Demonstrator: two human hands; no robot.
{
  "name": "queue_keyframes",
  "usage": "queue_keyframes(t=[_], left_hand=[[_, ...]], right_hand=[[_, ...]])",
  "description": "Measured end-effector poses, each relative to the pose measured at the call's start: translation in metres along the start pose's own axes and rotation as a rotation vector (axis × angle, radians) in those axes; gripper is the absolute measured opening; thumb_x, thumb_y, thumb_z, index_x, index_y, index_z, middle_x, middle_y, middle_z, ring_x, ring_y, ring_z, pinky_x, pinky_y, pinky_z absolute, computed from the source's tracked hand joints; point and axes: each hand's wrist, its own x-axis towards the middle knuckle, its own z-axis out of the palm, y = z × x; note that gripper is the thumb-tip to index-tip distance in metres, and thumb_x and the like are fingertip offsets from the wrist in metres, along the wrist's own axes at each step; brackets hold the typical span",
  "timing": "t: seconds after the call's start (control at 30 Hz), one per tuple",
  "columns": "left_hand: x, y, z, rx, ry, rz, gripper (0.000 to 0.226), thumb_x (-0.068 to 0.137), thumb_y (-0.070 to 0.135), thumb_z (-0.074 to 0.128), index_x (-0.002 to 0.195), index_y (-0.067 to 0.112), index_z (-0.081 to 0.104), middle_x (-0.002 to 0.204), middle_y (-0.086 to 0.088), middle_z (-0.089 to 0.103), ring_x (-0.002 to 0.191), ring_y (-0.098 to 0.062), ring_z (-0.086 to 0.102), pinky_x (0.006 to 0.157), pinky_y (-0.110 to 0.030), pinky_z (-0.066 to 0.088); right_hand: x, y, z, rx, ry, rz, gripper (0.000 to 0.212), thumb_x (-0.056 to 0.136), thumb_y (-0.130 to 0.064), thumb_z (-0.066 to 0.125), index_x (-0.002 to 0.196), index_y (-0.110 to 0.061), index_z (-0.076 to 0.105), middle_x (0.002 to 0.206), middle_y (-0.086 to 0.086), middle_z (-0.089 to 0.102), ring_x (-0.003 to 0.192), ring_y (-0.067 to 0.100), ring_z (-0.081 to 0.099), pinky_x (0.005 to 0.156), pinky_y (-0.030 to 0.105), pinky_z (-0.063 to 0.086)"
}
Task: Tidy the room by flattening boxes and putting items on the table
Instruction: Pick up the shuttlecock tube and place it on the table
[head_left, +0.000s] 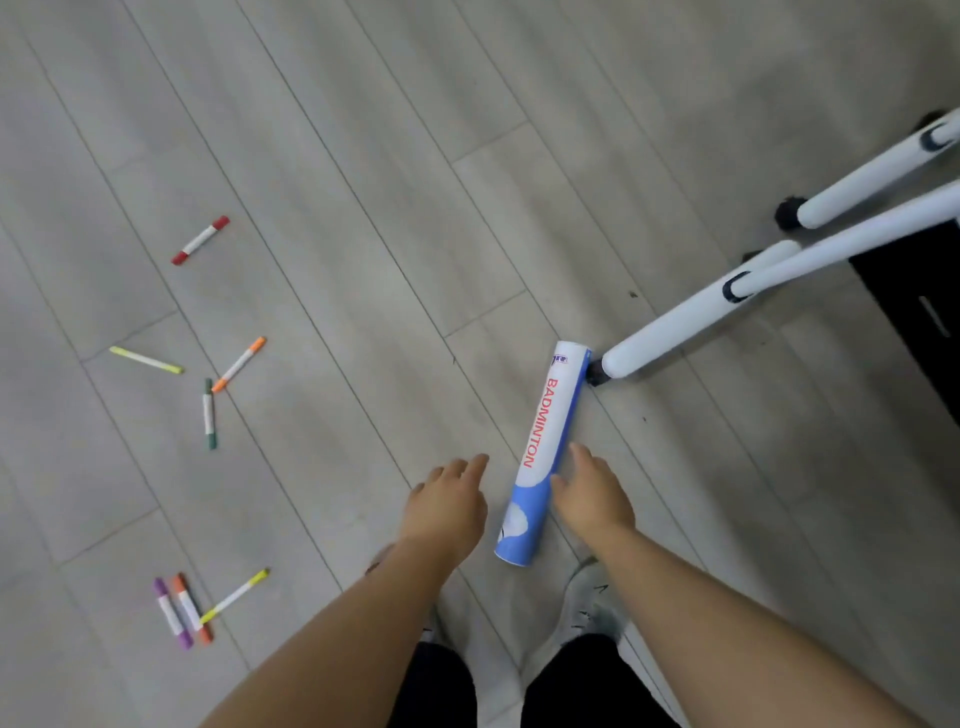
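A white and blue tube marked BADMINTON lies on the grey plank floor, its far end against a white table leg. My right hand is at the tube's right side, thumb beside it, fingers straight. My left hand hovers left of the tube, apart from it, fingers relaxed and holding nothing. Several coloured markers lie scattered on the floor at left: a red one, a yellow one, an orange one, a green one, and a cluster near the bottom left.
White table legs with black feet cross the upper right. A dark piece of furniture sits at the right edge. My feet in pale shoes stand just below the tube.
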Motion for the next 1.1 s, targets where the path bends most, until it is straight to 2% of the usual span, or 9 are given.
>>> queue_keyframes(t=[0.2, 0.33, 0.43, 0.53, 0.63, 0.7, 0.8, 1.0, 1.1], left_hand=[[0.053, -0.023, 0.093, -0.083, -0.081, -0.012, 0.059, 0.099, 0.031, 0.042, 0.153, 0.033, 0.019, 0.151, 0.004, 0.038, 0.130, -0.024, 0.043, 0.104, -0.038, 0.040], [0.081, -0.033, 0.136, -0.166, -0.171, -0.019, 0.063, 0.099, 0.033, 0.044, 0.155, 0.031, 0.017, 0.155, 0.003, 0.036, 0.133, -0.026, 0.044, 0.105, -0.038, 0.041], [0.094, -0.039, 0.160, -0.214, -0.221, -0.018, 0.057, 0.098, 0.035, 0.041, 0.152, 0.036, 0.022, 0.151, 0.002, 0.042, 0.126, -0.028, 0.050, 0.103, -0.040, 0.044], [0.093, -0.046, 0.167, -0.253, -0.221, -0.001, 0.056, 0.100, 0.031, 0.041, 0.152, 0.032, 0.024, 0.151, -0.001, 0.042, 0.127, -0.027, 0.049, 0.104, -0.037, 0.041], [0.080, -0.052, 0.156, -0.382, -0.135, -0.090, 0.053, 0.103, 0.030, 0.040, 0.154, 0.028, 0.026, 0.153, -0.001, 0.041, 0.133, -0.024, 0.045, 0.109, -0.034, 0.037], [0.062, -0.052, 0.134, -0.471, -0.045, -0.151, 0.051, 0.103, 0.031, 0.042, 0.152, 0.030, 0.029, 0.150, 0.001, 0.045, 0.128, -0.020, 0.050, 0.108, -0.036, 0.040], [0.022, -0.039, 0.071, -0.631, 0.087, -0.166, 0.051, 0.101, 0.033, 0.050, 0.149, 0.030, 0.035, 0.141, 0.006, 0.054, 0.117, -0.012, 0.057, 0.099, -0.028, 0.045], [-0.110, 0.045, -0.161, -0.948, 0.285, -0.069, 0.065, 0.090, 0.039, 0.068, 0.146, 0.041, 0.035, 0.123, 0.021, 0.059, 0.104, 0.002, 0.062, 0.070, -0.010, 0.049], [-0.207, 0.092, -0.276, -0.974, 0.329, 0.009, 0.067, 0.081, 0.042, 0.077, 0.137, 0.046, 0.040, 0.113, 0.018, 0.063, 0.103, -0.003, 0.064, 0.078, -0.017, 0.054]], right_hand=[[0.070, 0.030, 0.078, 0.103, -0.031, 0.087, 0.068, 0.091, -0.038, 0.061, 0.149, -0.018, 0.029, 0.141, 0.010, 0.048, 0.125, 0.029, 0.050, 0.096, 0.038, 0.045], [0.103, 0.039, 0.114, 0.222, 0.000, 0.163, 0.071, 0.083, -0.041, 0.071, 0.139, -0.013, 0.039, 0.132, 0.014, 0.057, 0.118, 0.034, 0.056, 0.096, 0.042, 0.049], [0.119, 0.038, 0.129, 0.319, 0.050, 0.191, 0.071, 0.074, -0.044, 0.078, 0.129, -0.011, 0.045, 0.126, 0.014, 0.061, 0.112, 0.034, 0.060, 0.091, 0.038, 0.049], [0.127, 0.029, 0.135, 0.374, 0.056, 0.218, 0.072, 0.072, -0.039, 0.081, 0.126, -0.010, 0.044, 0.127, 0.013, 0.060, 0.112, 0.034, 0.060, 0.091, 0.037, 0.048], [0.116, 0.021, 0.128, 0.400, 0.037, 0.167, 0.070, 0.072, -0.034, 0.081, 0.126, -0.017, 0.040, 0.125, 0.005, 0.061, 0.107, 0.029, 0.062, 0.088, 0.036, 0.051], [0.093, 0.010, 0.112, 0.397, 0.010, 0.089, 0.069, 0.073, -0.032, 0.081, 0.126, -0.022, 0.038, 0.120, -0.004, 0.060, 0.102, 0.024, 0.063, 0.082, 0.032, 0.051], [0.036, -0.020, 0.071, 0.406, -0.033, -0.044, 0.071, 0.073, -0.029, 0.083, 0.127, -0.026, 0.037, 0.109, -0.011, 0.055, 0.097, 0.017, 0.061, 0.078, 0.028, 0.049], [-0.144, -0.105, -0.080, 0.521, -0.130, -0.282, 0.064, 0.075, -0.029, 0.082, 0.122, -0.037, 0.039, 0.101, -0.021, 0.058, 0.089, -0.001, 0.061, 0.075, 0.021, 0.051], [-0.259, -0.134, -0.164, 0.562, -0.098, -0.358, 0.063, 0.073, -0.026, 0.082, 0.119, -0.040, 0.040, 0.103, -0.019, 0.059, 0.090, -0.003, 0.060, 0.074, 0.018, 0.050]])
